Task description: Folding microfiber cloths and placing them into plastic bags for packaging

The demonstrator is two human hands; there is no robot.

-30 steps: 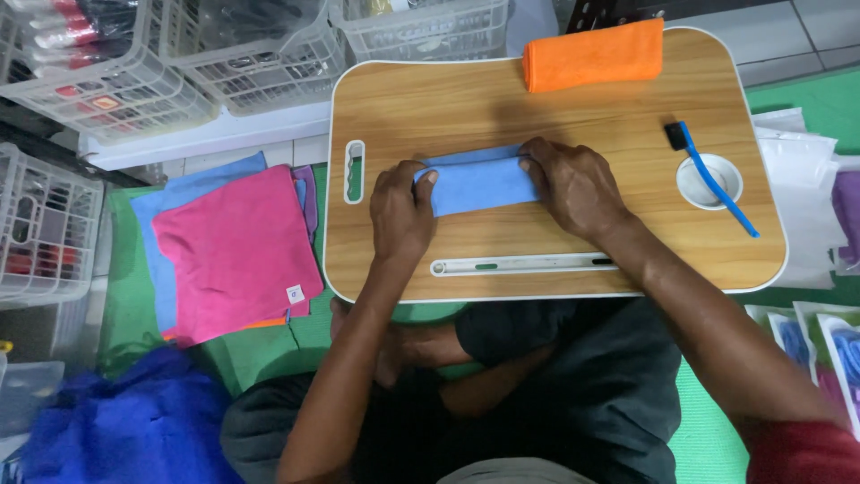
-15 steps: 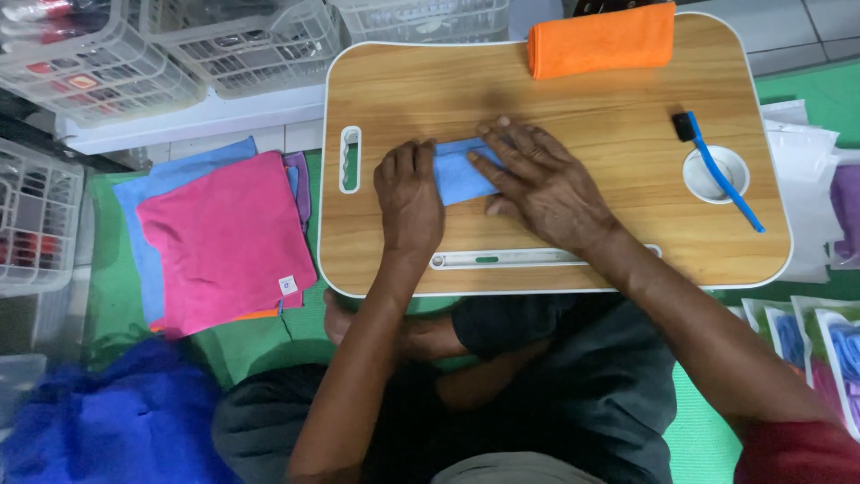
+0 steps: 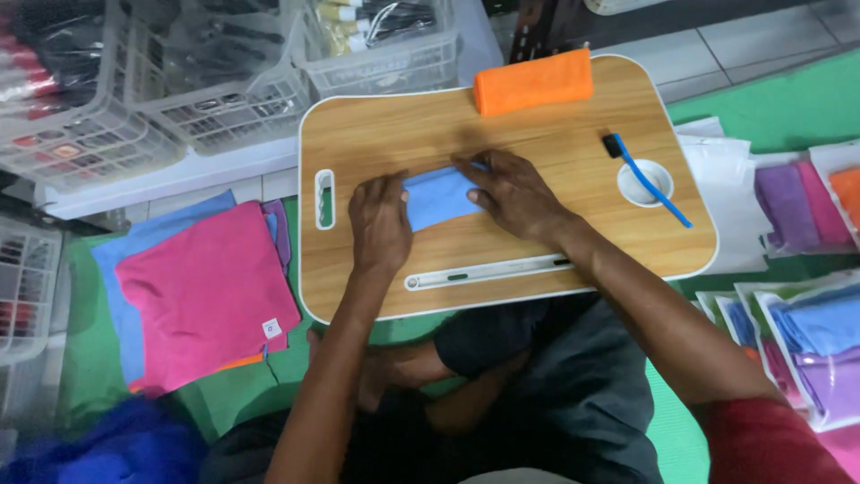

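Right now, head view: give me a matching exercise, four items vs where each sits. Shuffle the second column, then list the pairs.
Items
1. blue cloth
2. orange cloth
3. pink cloth
4. blue brush

Places
A. on top of the cloth stack on the floor, left of the wooden lap table
B. lying across the small white cup
C. folded at the table's far edge
D. mid-table, pressed flat between the left hand and the right hand

Pairs: 1-D, 2-C, 3-A, 4-B
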